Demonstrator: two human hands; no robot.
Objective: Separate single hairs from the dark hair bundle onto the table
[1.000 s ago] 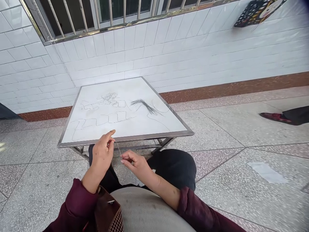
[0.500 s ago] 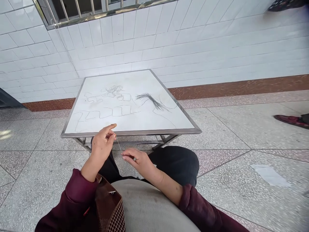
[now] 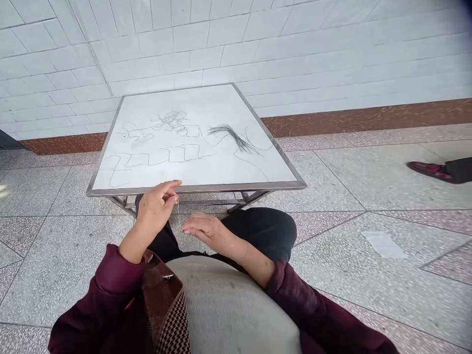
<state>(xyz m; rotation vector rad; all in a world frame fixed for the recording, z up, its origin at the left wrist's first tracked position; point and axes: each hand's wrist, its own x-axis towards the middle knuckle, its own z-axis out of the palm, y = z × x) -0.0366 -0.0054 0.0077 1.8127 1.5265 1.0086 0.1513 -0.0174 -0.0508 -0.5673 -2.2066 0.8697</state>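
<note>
A thin pale wire or thread [image 3: 179, 212] runs between my two hands; its exact material is hard to make out. My left hand [image 3: 157, 204] pinches the upper end just below the table's front edge. Lower and to the right, my right hand [image 3: 206, 229] pinches the other end. On the white table [image 3: 184, 178] lies a bundle of dark, thin strands [image 3: 233, 136]. A tangle of fine strands [image 3: 172, 119] rests near the back. Across the middle, a strand bent into square steps [image 3: 169, 156] is laid out.
A white tiled wall [image 3: 147, 64] stands behind the table. A white sheet [image 3: 384, 244] lies on the floor at right. Another person's dark red shoe [image 3: 427, 169] is farther right. A brown strap bag [image 3: 162, 295] hangs at my front.
The strand between my hands was straight and slanted; now it bows slightly and hangs more upright. My right hand has shifted a little left relative to my left hand. The view has tilted downward.
</note>
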